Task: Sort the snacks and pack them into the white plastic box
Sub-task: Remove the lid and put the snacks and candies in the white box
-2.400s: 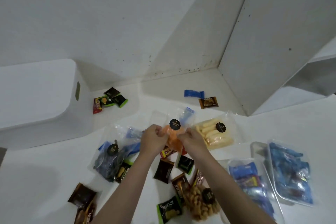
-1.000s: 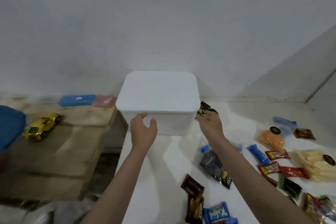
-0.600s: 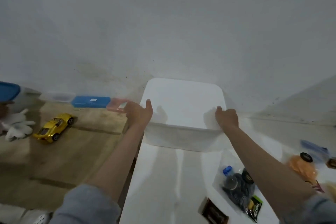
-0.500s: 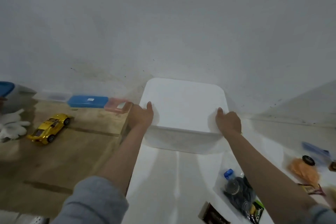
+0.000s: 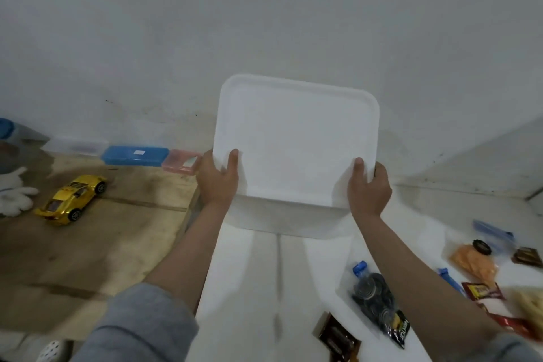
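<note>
The white plastic box stands at the far end of the white table. Its white lid is raised off the box and tilted up toward the wall. My left hand grips the lid's near left corner and my right hand grips the near right corner, thumbs on top. Snacks lie to the right: a clear bag of dark cookies, an orange snack bag, a brown packet, a red packet and a blue wrapper.
Left of the table is a lower wooden surface with a yellow toy car, a blue case, a pink case and a white plush. A grey wall stands right behind the box.
My view swung left from the snack pile to the box. Both hands left the orange bag, took hold of the lid's near corners and lifted it up off the box.
</note>
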Action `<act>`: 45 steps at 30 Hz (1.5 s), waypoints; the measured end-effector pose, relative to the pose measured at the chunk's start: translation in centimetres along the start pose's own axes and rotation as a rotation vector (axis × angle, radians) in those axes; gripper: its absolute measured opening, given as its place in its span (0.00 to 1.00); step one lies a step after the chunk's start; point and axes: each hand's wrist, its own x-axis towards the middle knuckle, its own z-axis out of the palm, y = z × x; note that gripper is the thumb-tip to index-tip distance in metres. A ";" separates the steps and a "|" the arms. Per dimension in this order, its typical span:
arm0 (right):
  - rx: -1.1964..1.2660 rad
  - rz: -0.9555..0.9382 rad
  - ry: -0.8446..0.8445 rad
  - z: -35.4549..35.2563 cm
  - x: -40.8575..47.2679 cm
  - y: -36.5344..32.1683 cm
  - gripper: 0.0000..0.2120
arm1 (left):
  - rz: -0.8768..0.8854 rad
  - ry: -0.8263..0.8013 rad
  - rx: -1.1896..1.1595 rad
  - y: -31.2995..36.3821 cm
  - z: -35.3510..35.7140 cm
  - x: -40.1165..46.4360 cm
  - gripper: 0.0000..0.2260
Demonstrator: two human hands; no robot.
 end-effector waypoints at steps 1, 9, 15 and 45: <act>0.058 0.003 0.000 -0.5 -0.7 -0.4 0.16 | 0.023 0.024 -0.019 0.3 -0.7 -0.5 0.15; 0.174 0.085 -0.095 -5.9 -12.5 2.3 0.13 | 0.045 0.126 0.022 -2.7 -9.4 -8.6 0.14; 0.140 0.465 -0.416 -9.1 -21.1 8.9 0.08 | -0.096 0.058 0.234 -7.8 -15.1 -15.1 0.11; -0.296 0.261 -0.749 -15.9 -23.0 16.1 0.34 | -0.421 -0.390 0.542 -15.3 -15.5 -23.3 0.28</act>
